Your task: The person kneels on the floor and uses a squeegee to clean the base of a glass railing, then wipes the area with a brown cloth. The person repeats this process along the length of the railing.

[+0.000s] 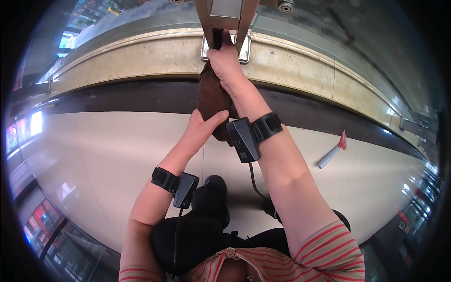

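A brown cloth (213, 93) hangs bunched between my two hands. My left hand (206, 127) grips its lower part, thumb lying on top. Higher up, my right hand (225, 61) holds the cloth's upper end and reaches into the gap between the two uprights of a metal railing post (229, 22). Some of its fingers are hidden inside that gap. Under the post, a shiny metal base plate (245, 56) sits on a beige stone ledge (292, 58).
Glass panels (169, 21) flank the post. A dark band (141, 95) runs below the ledge, bordering pale floor tiles (105, 148). On the floor at right lies a scraper-like tool (331, 153) with a red head and grey handle. Cables (252, 179) trail from my wrist-worn devices.
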### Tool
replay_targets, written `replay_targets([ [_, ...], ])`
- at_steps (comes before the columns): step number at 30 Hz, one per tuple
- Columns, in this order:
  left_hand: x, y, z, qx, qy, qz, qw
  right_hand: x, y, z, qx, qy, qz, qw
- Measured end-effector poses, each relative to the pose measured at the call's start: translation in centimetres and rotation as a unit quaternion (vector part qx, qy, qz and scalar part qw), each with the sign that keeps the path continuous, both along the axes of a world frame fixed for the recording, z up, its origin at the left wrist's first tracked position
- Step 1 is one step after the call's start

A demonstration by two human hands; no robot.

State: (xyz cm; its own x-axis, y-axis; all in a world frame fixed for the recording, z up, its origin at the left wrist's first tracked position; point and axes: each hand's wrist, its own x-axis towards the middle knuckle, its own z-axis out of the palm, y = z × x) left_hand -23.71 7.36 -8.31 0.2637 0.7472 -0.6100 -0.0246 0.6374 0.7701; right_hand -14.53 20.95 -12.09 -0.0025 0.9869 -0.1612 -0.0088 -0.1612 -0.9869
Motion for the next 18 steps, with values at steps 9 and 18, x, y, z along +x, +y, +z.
replay_targets([
  [9,0.9,0.0,2.0,-0.011,0.05,0.06,0.997,0.3,0.4,1.3,-0.026,-0.087,0.012,0.996],
  [18,0.9,-3.1,-0.4,-0.019,0.007,-0.061,0.998,2.1,-5.5,-0.3,0.0,-0.121,0.081,0.989],
])
